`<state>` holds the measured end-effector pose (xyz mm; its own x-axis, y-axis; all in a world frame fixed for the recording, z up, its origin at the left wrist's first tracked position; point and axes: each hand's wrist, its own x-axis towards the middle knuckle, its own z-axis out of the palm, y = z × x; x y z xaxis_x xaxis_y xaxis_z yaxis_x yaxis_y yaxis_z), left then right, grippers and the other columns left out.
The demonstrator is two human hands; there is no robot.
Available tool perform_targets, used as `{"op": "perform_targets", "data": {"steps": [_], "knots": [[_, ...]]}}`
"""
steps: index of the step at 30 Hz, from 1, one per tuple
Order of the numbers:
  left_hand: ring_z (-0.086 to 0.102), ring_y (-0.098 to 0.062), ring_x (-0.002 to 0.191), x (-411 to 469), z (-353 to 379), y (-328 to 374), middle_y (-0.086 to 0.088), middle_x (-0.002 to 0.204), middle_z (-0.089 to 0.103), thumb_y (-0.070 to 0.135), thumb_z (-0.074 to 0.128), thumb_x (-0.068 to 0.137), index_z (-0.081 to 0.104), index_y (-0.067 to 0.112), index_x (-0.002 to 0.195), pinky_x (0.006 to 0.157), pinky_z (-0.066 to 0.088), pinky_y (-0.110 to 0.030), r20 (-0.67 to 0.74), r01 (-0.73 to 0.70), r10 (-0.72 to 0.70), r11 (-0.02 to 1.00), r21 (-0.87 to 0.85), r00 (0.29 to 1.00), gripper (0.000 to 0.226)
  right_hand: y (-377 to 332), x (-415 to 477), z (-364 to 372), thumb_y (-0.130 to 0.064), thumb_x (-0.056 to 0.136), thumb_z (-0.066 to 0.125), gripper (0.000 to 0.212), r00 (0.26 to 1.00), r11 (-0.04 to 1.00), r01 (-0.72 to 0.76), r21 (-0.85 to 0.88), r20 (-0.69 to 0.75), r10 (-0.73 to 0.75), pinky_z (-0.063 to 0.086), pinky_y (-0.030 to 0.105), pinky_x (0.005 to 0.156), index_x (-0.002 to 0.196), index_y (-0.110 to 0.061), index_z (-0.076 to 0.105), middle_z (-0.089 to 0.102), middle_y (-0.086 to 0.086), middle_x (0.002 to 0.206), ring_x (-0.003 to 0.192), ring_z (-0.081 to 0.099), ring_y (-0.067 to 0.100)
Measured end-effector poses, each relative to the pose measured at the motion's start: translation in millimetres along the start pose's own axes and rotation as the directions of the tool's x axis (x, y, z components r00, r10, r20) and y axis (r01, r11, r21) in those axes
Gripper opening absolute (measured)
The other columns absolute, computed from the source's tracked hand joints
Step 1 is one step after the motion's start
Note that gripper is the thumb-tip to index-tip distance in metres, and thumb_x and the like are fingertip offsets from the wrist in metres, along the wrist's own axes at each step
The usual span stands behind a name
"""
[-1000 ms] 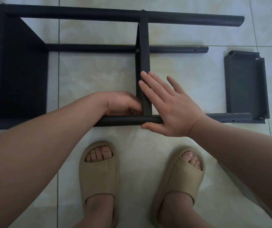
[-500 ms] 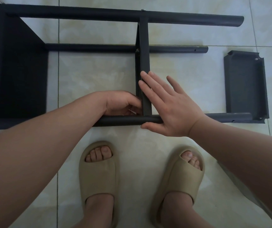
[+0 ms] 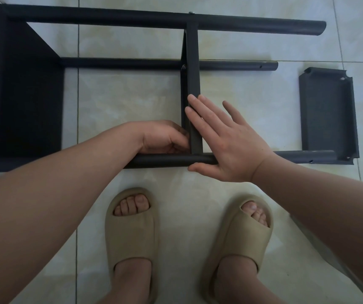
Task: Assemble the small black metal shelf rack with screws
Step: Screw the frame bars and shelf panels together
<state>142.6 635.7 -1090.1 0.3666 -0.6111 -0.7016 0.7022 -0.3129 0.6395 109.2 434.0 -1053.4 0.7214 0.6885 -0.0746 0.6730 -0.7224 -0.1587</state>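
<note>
Little has changed over the last second: both hands stay at the same joint, and only the left fingers have shifted slightly, so that the thin glint seen between them half a second ago is now hidden. The shelf rack point(image 3: 88, 18) lies on its side on the tiled floor point(image 3: 132, 95), filling the upper half of the frame. Its middle shelf panel point(image 3: 192, 62) stands edge-up, meeting the near tube point(image 3: 165, 160) at centre frame. The right hand point(image 3: 226, 141) lies flat and open, fingers point(image 3: 200, 113) spread against the panel's right face, thumb resting on the near tube, bracing the joint. The left hand point(image 3: 163, 137) is curled on the panel's left side, its fingertips tucked into the corner and closed narrowly; whether they pinch a screw I cannot tell. My judgement is that a screw is being started or turned by hand at this corner, and the near-stillness suggests slow threading rather than a finished step. A loose shelf panel point(image 3: 327, 115) lies at the right of the frame, touching the near tube's end, not yet fitted.
</note>
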Motion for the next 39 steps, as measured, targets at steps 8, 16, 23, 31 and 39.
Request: {"op": "perform_targets", "data": {"steps": [8, 16, 23, 31, 39], "knots": [[0.067, -0.025, 0.082, -2.0, -0.3, 2.1, -0.017, 0.089, 0.070, 0.013, 0.062, 0.073, 0.067, -0.009, 0.100, 0.077, 0.053, -0.031, -0.013, 0.021, -0.020, 0.998, 0.059, 1.000, 0.035, 0.7, 0.0, 0.4, -0.077, 0.091, 0.037, 0.102, 1.000, 1.000, 0.002, -0.001, -0.003, -0.002, 0.019, 0.058, 0.122, 0.160, -0.005, 0.018, 0.009, 0.011, 0.170, 0.157, 0.007, 0.025], [0.069, -0.020, 0.068, 1.4, -3.6, -1.6, -0.015, 0.077, 0.067, -0.011, 0.050, 0.091, 0.066, -0.004, 0.091, 0.063, 0.056, -0.026, 0.014, -0.004, 0.005, 1.000, -0.027, 1.000, 0.018, 2.0, 0.9, 2.7, -0.074, 0.093, 0.039, 0.101, 1.000, 0.999, 0.026, 0.019, -0.016, -0.026, 0.016, 0.054, 0.124, 0.159, -0.001, 0.019, 0.009, 0.017, 0.168, 0.157, 0.007, 0.030], [0.068, -0.017, 0.076, -3.6, 0.7, 2.6, -0.009, 0.083, 0.071, 0.009, 0.057, 0.084, 0.068, 0.002, 0.092, 0.071, 0.054, -0.027, 0.033, 0.010, -0.011, 1.000, 0.029, 0.999, 0.015, 2.3, 1.1, 2.9, -0.075, 0.093, 0.037, 0.101, 1.000, 1.000, 0.026, 0.000, -0.012, -0.026, 0.015, 0.054, 0.125, 0.160, -0.002, 0.018, 0.009, 0.016, 0.169, 0.157, 0.006, 0.029], [0.067, -0.016, 0.060, 1.3, -3.1, -1.0, -0.009, 0.068, 0.068, -0.011, 0.050, 0.091, 0.066, -0.003, 0.089, 0.057, 0.053, -0.022, -0.005, -0.011, 0.011, 1.000, -0.003, 1.000, 0.018, 1.9, 0.7, 2.2, -0.075, 0.092, 0.038, 0.101, 1.000, 1.000, 0.023, 0.005, -0.020, -0.023, 0.016, 0.055, 0.124, 0.159, -0.002, 0.019, 0.010, 0.016, 0.168, 0.157, 0.008, 0.029], [0.068, -0.017, 0.071, -3.6, 0.6, 2.9, -0.008, 0.078, 0.070, -0.001, 0.051, 0.089, 0.067, 0.003, 0.089, 0.066, 0.055, -0.027, 0.043, 0.025, -0.023, 0.999, -0.040, 0.999, 0.017, 1.7, 0.6, 1.4, -0.076, 0.092, 0.037, 0.102, 1.000, 1.000, 0.018, 0.002, -0.006, -0.018, 0.017, 0.055, 0.124, 0.160, -0.003, 0.018, 0.009, 0.015, 0.169, 0.157, 0.007, 0.028]]}}
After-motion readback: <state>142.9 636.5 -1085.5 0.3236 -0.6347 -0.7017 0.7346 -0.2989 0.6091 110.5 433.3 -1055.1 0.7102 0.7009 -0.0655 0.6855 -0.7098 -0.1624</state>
